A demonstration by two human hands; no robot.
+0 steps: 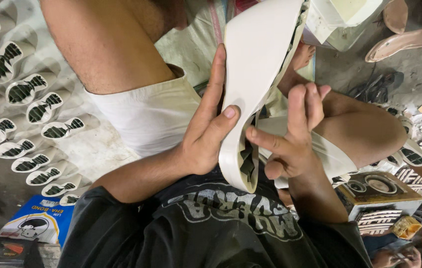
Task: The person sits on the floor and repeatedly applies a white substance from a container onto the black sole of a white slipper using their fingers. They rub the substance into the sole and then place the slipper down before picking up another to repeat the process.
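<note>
A cream wedge shoe sole (255,64) stands on edge in front of my chest, heel end toward me. My left hand (206,129) grips its left side, thumb pressed on the flat face. My right hand (290,134) is at the sole's inner side, index finger and thumb pinching at the dark strap material (247,161) tucked in near the heel. I sit cross-legged in white shorts (146,114) and a black printed shirt.
Rows of cream soles with dark inserts (27,114) lie on the floor at left. A blue packet (40,221) sits at bottom left. A small speaker box (377,191), loose soles (407,42) and scraps lie to the right.
</note>
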